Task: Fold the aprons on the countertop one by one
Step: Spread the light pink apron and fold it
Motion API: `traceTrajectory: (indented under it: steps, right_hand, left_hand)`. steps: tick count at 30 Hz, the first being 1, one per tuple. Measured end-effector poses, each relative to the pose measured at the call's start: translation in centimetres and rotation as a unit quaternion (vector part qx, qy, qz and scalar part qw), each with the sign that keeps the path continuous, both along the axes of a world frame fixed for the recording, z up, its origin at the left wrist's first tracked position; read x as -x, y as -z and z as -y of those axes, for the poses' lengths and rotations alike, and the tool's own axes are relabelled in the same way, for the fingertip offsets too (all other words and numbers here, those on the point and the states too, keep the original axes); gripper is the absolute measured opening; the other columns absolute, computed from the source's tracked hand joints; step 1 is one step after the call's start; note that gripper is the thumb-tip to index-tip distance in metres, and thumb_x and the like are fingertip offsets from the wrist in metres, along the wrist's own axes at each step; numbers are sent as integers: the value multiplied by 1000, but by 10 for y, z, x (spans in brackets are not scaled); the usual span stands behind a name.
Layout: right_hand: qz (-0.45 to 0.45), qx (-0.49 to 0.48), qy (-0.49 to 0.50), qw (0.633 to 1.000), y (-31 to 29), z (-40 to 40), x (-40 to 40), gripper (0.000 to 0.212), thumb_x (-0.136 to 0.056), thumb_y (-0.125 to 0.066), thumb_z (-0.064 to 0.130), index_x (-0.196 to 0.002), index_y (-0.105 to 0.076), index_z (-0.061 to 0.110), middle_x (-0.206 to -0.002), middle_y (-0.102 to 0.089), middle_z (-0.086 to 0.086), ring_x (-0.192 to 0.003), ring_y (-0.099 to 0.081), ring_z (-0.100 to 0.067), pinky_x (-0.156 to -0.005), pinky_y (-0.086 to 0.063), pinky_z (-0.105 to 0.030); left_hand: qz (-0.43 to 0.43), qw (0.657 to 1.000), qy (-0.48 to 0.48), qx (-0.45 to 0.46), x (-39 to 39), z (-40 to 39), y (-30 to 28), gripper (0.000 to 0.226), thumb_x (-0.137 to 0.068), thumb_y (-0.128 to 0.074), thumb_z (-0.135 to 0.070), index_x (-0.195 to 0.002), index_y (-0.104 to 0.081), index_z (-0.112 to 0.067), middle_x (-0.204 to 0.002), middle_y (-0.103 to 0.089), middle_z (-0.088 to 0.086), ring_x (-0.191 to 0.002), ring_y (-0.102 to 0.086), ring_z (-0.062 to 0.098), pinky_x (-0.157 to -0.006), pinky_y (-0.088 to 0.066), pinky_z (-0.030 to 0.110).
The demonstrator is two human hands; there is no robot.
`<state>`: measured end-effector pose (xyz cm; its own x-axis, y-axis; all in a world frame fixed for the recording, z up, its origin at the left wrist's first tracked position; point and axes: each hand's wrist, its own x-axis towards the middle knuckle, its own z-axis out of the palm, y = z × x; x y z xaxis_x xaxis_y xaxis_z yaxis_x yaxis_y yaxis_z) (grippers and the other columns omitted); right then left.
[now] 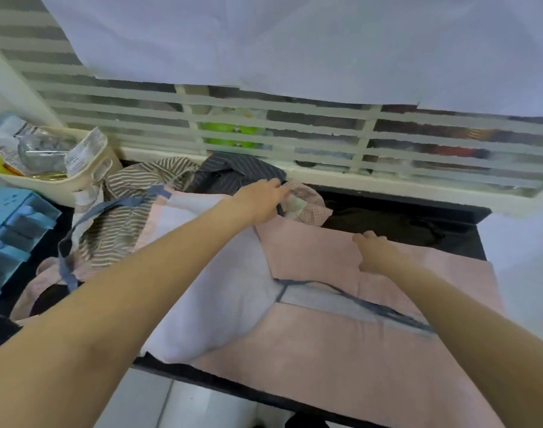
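The right hand (375, 251) is pressing down on the pink apron (341, 350), fingers spread fairly flat and not curled round anything, as far as the view shows. That apron is lying spread across the front of the dark countertop (449, 239), its long axis running left to right, with a blue tie strap (350, 296) trailing over it just on the near side of this hand. A paler, greyish panel (220, 291) is bunching up at the apron's left part, under the left forearm.

Farther back, the left hand (259, 200) is reaching to the apron's far edge, its fingers closing on cloth there, right where a dotted piece of fabric (304, 202) is lying; which of the two it is pinching I cannot tell. So the apron is lying beneath and between both hands, and the left one looks better placed to draw that far edge toward the body while the right pins the cloth.

Beyond, a striped apron (131, 193) and a dark pinstriped one (233, 173) are waiting in a heap against the window frame.
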<state>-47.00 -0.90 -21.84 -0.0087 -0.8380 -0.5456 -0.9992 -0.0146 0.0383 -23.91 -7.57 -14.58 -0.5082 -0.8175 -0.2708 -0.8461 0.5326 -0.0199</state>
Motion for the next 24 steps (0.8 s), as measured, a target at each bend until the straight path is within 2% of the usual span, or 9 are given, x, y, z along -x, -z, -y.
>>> traceTrajectory:
  steps: [2,5,7,10,13,16,20,24]
  right_hand:
    - [-10,-3,23,1000,5,-6,32,74,-85,-66,16,-145,-23,12,-146,-27,-13,-127,-37,-36,-100,-43,-40]
    - [-23,-15,35,999,12,-9,60,99,-77,-76,30,-150,-9,18,-154,-15,-9,-136,-25,-36,-106,-34,-47]
    - [-23,-21,32,999,17,-7,74,110,-74,-77,39,-151,-1,22,-156,-10,-6,-141,-15,-35,-110,-25,-52]
    - [-28,-22,0,999,24,0,89,116,-71,-76,48,-151,5,24,-155,-7,-9,-144,-3,-34,-114,-10,-56]
    - [-31,-11,-22,999,27,9,97,113,-71,-74,51,-151,2,25,-151,-14,-11,-141,-12,-34,-114,-11,-53]
    - [-22,-4,-36,999,26,17,101,99,-75,-73,46,-150,-11,23,-145,-25,-11,-136,-22,-32,-113,-17,-51]
    - [5,-13,-26,1000,24,22,102,90,-77,-73,38,-147,-19,23,-144,-27,-9,-135,-26,-31,-109,-26,-49]
    - [-2,0,-19,1000,18,23,101,64,-85,-66,29,-139,-34,21,-137,-38,-7,-130,-31,-29,-106,-29,-48]
  left_hand:
    - [7,999,28,-33,27,3,17,47,-93,-44,-6,-139,-37,-8,-135,-41,12,-122,-45,32,-93,-39,39]
    - [33,993,50,-102,51,3,42,47,-92,-50,-11,-137,-38,-10,-137,-40,10,-125,-42,30,-96,-40,39]
    - [82,987,41,-132,63,2,59,53,-93,-49,-14,-143,-30,-13,-147,-30,9,-134,-31,32,-104,-35,42]
    - [153,981,4,-120,67,3,71,64,-93,-49,-19,-149,-18,-17,-154,-18,7,-142,-14,31,-110,-23,48]
    - [171,982,-20,-72,61,9,76,62,-92,-49,-24,-147,-21,-20,-151,-19,10,-139,-16,31,-109,-21,46]
    - [156,986,-40,-37,55,15,83,54,-92,-42,-19,-143,-26,-26,-150,-24,6,-138,-18,26,-110,-16,46]
    - [157,987,-6,-14,56,20,77,40,-93,-42,-11,-129,-45,-26,-137,-44,0,-132,-27,21,-110,-16,39]
    - [112,991,22,72,49,19,64,30,-98,-41,-15,-121,-57,-25,-133,-49,-4,-128,-32,20,-110,-15,34]
